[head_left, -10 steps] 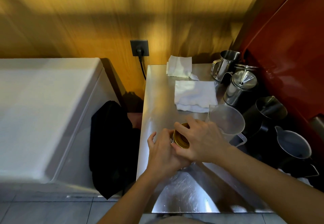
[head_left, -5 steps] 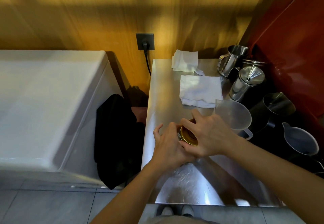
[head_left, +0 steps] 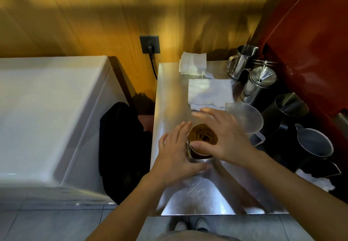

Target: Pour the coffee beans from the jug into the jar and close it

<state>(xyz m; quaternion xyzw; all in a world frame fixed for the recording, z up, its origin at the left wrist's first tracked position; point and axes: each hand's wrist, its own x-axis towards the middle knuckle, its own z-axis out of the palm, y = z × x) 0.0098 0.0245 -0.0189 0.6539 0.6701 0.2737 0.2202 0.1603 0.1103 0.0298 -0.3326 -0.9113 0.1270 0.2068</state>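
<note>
A glass jar of dark beans (head_left: pixel 198 155) stands on the steel table (head_left: pixel 169 90), with a gold lid (head_left: pixel 202 136) on its mouth. My left hand (head_left: pixel 177 154) lies against the jar's left side, fingers straight and apart, thumb across the front of its base. My right hand (head_left: pixel 224 137) hovers over the lid's right side with blurred, spread fingers; only the thumb touches the lid's front rim. An empty clear plastic jug (head_left: pixel 244 116) stands just right of the jar, partly behind my right hand.
Two white napkins (head_left: pixel 211 93) (head_left: pixel 193 63) lie behind the jar. Steel pitchers (head_left: pixel 259 84) (head_left: pixel 243 59) and black pitchers (head_left: pixel 288 107) (head_left: pixel 312 142) crowd the table's right side by a red wall. A white appliance (head_left: pixel 47 108) and black bag (head_left: pixel 120 146) are left.
My right hand's fingers have come off the lid and spread out, uncovering its gold top. My left hand's fingers have straightened beside the jar.
</note>
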